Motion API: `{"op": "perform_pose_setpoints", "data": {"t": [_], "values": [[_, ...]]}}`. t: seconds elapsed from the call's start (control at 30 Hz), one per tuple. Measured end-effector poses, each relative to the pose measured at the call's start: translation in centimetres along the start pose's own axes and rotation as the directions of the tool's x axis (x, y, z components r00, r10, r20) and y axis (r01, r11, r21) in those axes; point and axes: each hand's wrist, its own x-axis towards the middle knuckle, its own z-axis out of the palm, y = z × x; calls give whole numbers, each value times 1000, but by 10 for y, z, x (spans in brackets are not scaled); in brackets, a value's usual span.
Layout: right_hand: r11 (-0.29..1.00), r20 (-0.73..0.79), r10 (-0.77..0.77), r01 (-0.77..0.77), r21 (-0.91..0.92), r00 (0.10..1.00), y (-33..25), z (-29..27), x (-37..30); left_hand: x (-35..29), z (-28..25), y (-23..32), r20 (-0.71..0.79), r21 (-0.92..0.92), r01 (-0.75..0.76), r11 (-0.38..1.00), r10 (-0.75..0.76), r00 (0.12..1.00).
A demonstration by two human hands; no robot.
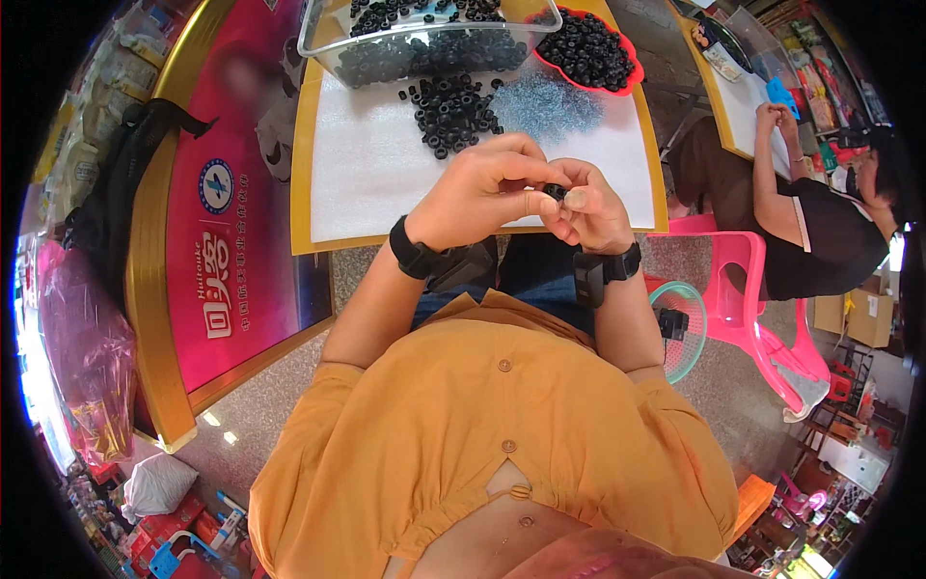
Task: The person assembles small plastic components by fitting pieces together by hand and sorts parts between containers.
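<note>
Both hands meet over the near edge of a white-topped table (362,193). My left hand (485,188) pinches a small black ring-shaped part (555,191) between thumb and fingers. From the other side, my right hand (590,207) grips the same part with its fingertips. Just beyond the hands lies a loose pile of similar black parts (451,111). To its right spreads a heap of small clear bluish pieces (545,104), too small to make out singly.
A clear plastic bin (323,43) of black parts and a red dish (632,69) heaped with finished-looking black parts stand at the back. A pink plastic chair (733,280) and a green basket (696,333) are at right. Another person (820,232) sits at a second table.
</note>
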Motion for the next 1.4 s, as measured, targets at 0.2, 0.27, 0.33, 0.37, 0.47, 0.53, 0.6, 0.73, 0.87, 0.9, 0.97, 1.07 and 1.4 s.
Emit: {"op": "perform_pose_setpoints", "data": {"t": [0.2,0.27,0.33,0.37,0.47,0.53,0.6,0.73,0.87,0.9,0.97,1.07,1.4], "values": [[1000,-11,3,-3,16,1000,0,12,0,0,-2,0,27,-67,-15,998,17,1000],[1000,-26,5,-4,28,1000,2,15,0,0,-4,0,27,-34,-29,999,30,999],[999,-43,4,-2,42,999,4,19,0,0,-7,0,30,-2,-44,999,44,999],[999,-78,-26,29,36,997,7,21,1,0,-8,1,37,-12,-26,1000,26,999],[997,-129,-67,72,33,989,9,28,1,-1,-9,-4,28,-35,-41,999,42,999],[996,-147,-81,87,37,986,9,32,1,-1,-9,-5,14,-47,-76,996,77,997],[993,-154,-110,116,29,982,8,34,-1,0,-8,-3,13,-55,-88,995,89,996],[990,-122,-95,107,91,988,7,30,-1,0,-7,1,-3,3,-111,994,111,994],[990,-71,-52,60,128,996,3,25,0,2,-4,6,-35,88,-136,987,139,990],[988,-59,-56,64,142,997,4,24,-1,2,-4,7,-37,95,-128,987,132,991],[992,-36,-68,72,108,997,4,22,0,2,-6,11,-33,97,-112,989,116,993],[994,23,-71,69,83,997,3,20,0,0,-5,9,-32,99,-111,989,115,993],[976,-122,-161,176,127,979,14,40,0,0,-10,4,13,98,-146,984,145,989]]}}
